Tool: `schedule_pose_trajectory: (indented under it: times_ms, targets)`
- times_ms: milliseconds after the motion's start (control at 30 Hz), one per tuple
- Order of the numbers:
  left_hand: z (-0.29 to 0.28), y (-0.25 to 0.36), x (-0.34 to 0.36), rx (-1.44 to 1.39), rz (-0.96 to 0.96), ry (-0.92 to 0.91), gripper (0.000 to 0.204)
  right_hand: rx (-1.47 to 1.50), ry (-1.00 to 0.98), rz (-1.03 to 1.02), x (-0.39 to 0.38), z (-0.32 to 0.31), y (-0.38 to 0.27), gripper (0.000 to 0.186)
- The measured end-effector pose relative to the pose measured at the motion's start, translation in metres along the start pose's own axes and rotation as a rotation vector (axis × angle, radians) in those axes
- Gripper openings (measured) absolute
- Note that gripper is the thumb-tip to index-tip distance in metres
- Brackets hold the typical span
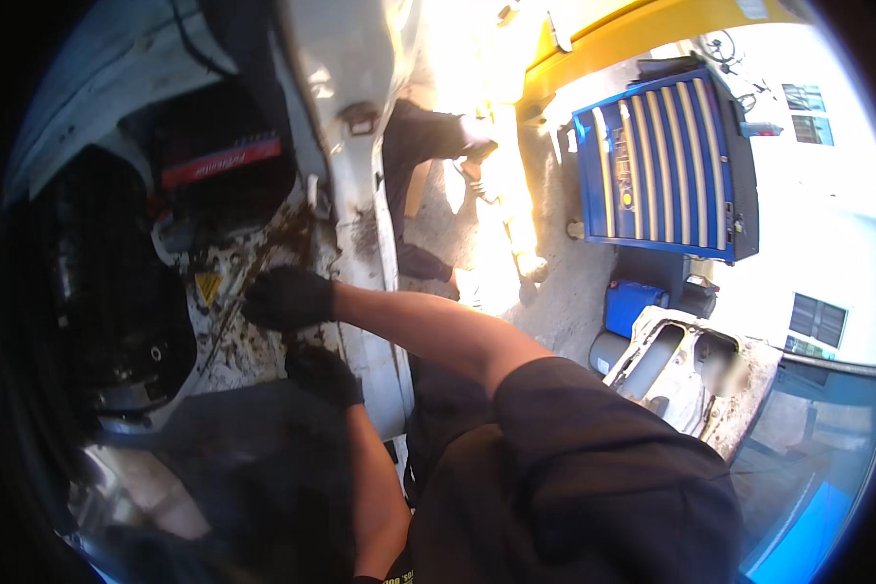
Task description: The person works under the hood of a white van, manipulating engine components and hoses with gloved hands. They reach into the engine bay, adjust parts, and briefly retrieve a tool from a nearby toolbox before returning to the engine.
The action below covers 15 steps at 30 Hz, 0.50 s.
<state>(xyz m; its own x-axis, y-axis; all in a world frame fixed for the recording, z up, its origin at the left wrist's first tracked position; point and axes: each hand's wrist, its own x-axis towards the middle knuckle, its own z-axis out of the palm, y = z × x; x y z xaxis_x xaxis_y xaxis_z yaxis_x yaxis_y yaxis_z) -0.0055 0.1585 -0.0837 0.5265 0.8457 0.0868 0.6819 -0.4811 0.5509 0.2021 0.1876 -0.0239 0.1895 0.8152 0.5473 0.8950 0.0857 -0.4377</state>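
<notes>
My right hand point(290, 300), in a black glove, is closed over the dirty white metal panel point(248, 346) inside a vehicle's engine bay. Just below it, my left hand point(323, 376), also black-gloved, has its fingers curled near the same panel. Whatever either set of fingers holds is hidden by the dark gloves. Left of my right hand, a yellow triangular label point(207, 288) sticks to the grimy metal. Beyond it is a black battery with a red label strip point(221, 165). A dark engine part point(117, 292) fills the left side of the bay.
The white body edge point(370, 253) runs alongside my arms. Past it show a person's dark-trousered legs point(428, 131). A blue tool cabinet point(662, 161), appearing tilted sideways, stands beyond, near a blue container point(636, 307), a white metal part point(667, 341) and a glass panel point(818, 438).
</notes>
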Motion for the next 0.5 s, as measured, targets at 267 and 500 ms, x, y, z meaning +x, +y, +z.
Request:
schedule_pose_trajectory:
  times_ms: [267, 500]
  targets:
    - [0.001, 0.02, -0.002, 0.164, 0.197, 0.117, 0.021, -0.442, -0.472, 0.408, -0.226, -0.327, 0.023, 0.011]
    - [0.012, -0.002, 0.003, 0.381, 0.511, 0.398, 0.033, -0.561, -0.312, 1.593, -0.391, -0.517, -0.01, 0.038]
